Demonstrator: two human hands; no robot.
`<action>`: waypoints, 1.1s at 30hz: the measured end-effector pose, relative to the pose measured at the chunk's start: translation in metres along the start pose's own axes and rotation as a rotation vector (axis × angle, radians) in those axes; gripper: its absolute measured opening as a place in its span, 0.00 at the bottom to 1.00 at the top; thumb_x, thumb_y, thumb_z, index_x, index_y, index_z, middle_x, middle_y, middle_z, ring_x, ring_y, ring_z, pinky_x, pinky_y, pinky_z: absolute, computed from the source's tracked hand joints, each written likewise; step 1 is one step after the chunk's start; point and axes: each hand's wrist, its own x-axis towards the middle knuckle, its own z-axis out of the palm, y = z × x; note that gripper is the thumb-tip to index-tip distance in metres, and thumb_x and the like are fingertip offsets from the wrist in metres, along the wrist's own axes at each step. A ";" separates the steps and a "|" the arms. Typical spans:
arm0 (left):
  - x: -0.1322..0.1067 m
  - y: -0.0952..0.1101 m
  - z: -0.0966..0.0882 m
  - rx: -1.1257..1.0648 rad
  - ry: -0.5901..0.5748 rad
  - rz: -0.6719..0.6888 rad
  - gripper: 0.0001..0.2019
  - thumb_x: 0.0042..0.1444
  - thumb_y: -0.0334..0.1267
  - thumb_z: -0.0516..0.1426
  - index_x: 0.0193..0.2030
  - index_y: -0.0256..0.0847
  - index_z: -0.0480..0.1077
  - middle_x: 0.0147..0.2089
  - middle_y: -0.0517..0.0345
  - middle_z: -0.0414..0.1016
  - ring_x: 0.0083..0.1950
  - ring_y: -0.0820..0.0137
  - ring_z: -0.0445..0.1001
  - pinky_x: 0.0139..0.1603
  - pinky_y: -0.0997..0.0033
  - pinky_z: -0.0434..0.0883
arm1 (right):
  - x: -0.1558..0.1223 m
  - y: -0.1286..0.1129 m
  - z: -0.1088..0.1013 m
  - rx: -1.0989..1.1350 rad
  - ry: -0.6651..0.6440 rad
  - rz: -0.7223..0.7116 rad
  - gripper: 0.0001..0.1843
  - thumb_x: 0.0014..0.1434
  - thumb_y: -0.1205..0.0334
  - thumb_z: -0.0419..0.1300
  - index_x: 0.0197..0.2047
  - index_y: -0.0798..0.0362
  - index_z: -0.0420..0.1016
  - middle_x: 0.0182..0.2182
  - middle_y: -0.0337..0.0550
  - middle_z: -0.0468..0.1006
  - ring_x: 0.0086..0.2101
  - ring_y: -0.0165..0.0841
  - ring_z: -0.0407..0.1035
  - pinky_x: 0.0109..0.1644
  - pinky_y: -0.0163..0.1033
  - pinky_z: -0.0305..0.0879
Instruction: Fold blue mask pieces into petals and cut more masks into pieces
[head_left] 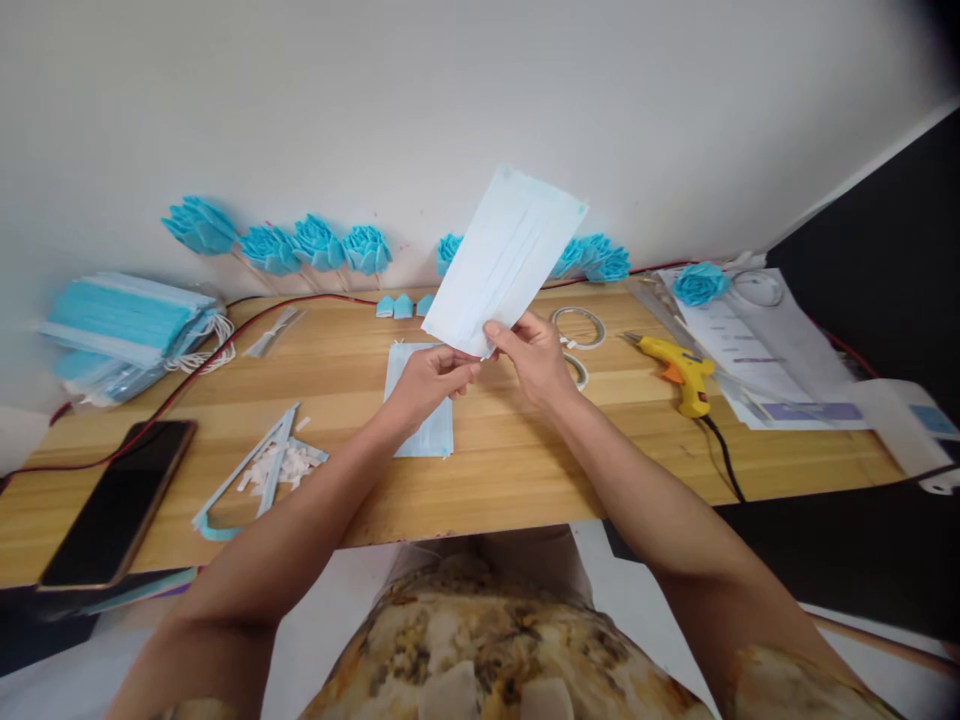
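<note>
A pale blue face-mask sheet (506, 258) without ear loops is held upright above the wooden table (525, 450). My left hand (431, 378) pinches its lower edge from the left. My right hand (534, 355) pinches the same lower edge from the right. Both hands have fingers closed on the sheet. Beneath them a second blue mask piece (435, 430) lies flat on the table.
A stack of blue masks (120, 325) sits far left, a dark phone (116, 500) at the front left, cut strips and white scraps (274, 465) beside it. Blue mask flowers (315, 245) line the wall. A yellow glue gun (679, 372), tape rings (579, 327) and papers (750, 350) lie right.
</note>
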 end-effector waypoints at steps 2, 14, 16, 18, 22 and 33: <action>0.000 0.000 0.000 0.012 0.010 0.000 0.13 0.46 0.46 0.67 0.28 0.38 0.74 0.24 0.61 0.72 0.24 0.76 0.65 0.26 0.72 0.63 | -0.001 0.001 0.002 0.008 -0.007 0.009 0.19 0.47 0.43 0.70 0.31 0.50 0.77 0.26 0.37 0.76 0.28 0.30 0.66 0.30 0.38 0.66; 0.001 0.003 -0.001 0.029 0.010 -0.073 0.12 0.43 0.44 0.66 0.27 0.38 0.74 0.21 0.61 0.71 0.22 0.75 0.65 0.25 0.72 0.62 | -0.001 0.008 0.001 0.066 -0.019 -0.031 0.13 0.50 0.50 0.71 0.31 0.51 0.79 0.25 0.36 0.79 0.26 0.30 0.69 0.31 0.38 0.66; 0.001 0.003 -0.001 0.026 0.009 -0.088 0.11 0.43 0.43 0.66 0.28 0.38 0.73 0.21 0.62 0.70 0.22 0.76 0.65 0.24 0.73 0.61 | -0.001 0.010 0.001 0.059 -0.009 -0.045 0.13 0.50 0.51 0.71 0.31 0.51 0.80 0.25 0.36 0.79 0.26 0.30 0.69 0.31 0.38 0.66; 0.001 0.003 -0.002 0.025 -0.001 -0.091 0.10 0.43 0.41 0.66 0.28 0.38 0.72 0.20 0.63 0.69 0.21 0.76 0.64 0.24 0.73 0.61 | -0.001 0.012 0.001 0.040 -0.001 -0.047 0.13 0.50 0.50 0.71 0.31 0.51 0.80 0.25 0.37 0.79 0.27 0.30 0.69 0.31 0.38 0.67; 0.002 0.004 -0.003 0.043 -0.016 -0.115 0.08 0.45 0.38 0.64 0.29 0.37 0.73 0.18 0.65 0.67 0.21 0.76 0.62 0.24 0.74 0.60 | 0.000 0.013 0.002 0.015 0.017 -0.028 0.15 0.49 0.49 0.71 0.30 0.52 0.80 0.25 0.36 0.79 0.26 0.30 0.69 0.31 0.37 0.67; 0.012 0.009 -0.018 -0.400 0.094 -0.095 0.16 0.57 0.50 0.61 0.38 0.37 0.75 0.32 0.53 0.78 0.34 0.68 0.75 0.35 0.69 0.70 | 0.004 0.005 -0.002 0.131 -0.018 0.056 0.17 0.44 0.49 0.74 0.29 0.52 0.79 0.24 0.36 0.78 0.24 0.28 0.67 0.27 0.36 0.65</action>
